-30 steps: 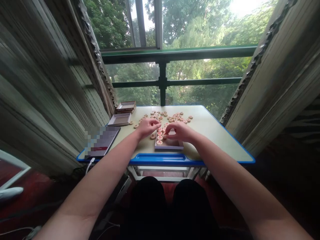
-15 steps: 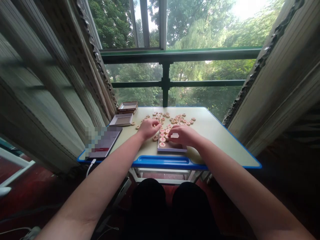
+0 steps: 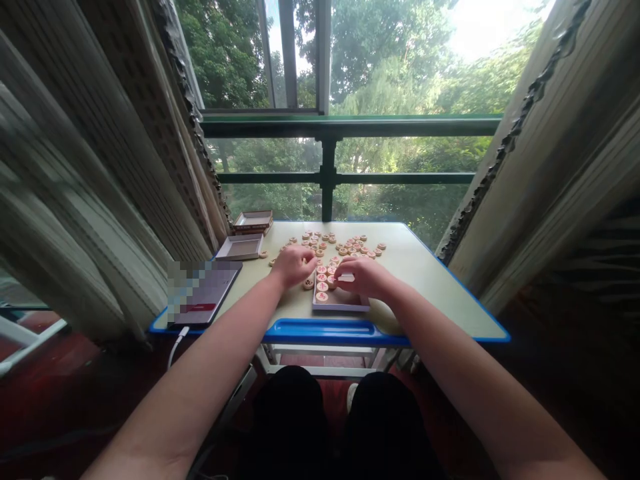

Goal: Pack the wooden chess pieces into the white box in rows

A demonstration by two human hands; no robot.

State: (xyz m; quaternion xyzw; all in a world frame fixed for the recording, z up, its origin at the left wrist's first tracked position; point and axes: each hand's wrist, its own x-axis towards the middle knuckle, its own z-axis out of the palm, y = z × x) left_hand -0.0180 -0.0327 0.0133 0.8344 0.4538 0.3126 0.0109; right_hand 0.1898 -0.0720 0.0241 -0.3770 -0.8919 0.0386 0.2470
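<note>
Fingers [image 3: 309, 261] of the left hand [image 3: 293, 265] curl close together at the far left corner of the shallow tray [image 3: 350, 303]; whether they pinch a piece cannot be told. Those of the right hand [image 3: 364, 277] bend over the tray's middle, beside a column of round wooden pieces [image 3: 322, 287] laid in it. Filling the tray seems to be the step in hand. Loose pieces [image 3: 353, 247] lie beyond on the table [image 3: 430, 273], and seating another calls for lining it up beside that column.

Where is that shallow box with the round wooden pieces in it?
In the head view, the shallow box lies centre-front on the table, just behind the blue groove. The right hand rests over it, the left hand beside its left edge.
</note>
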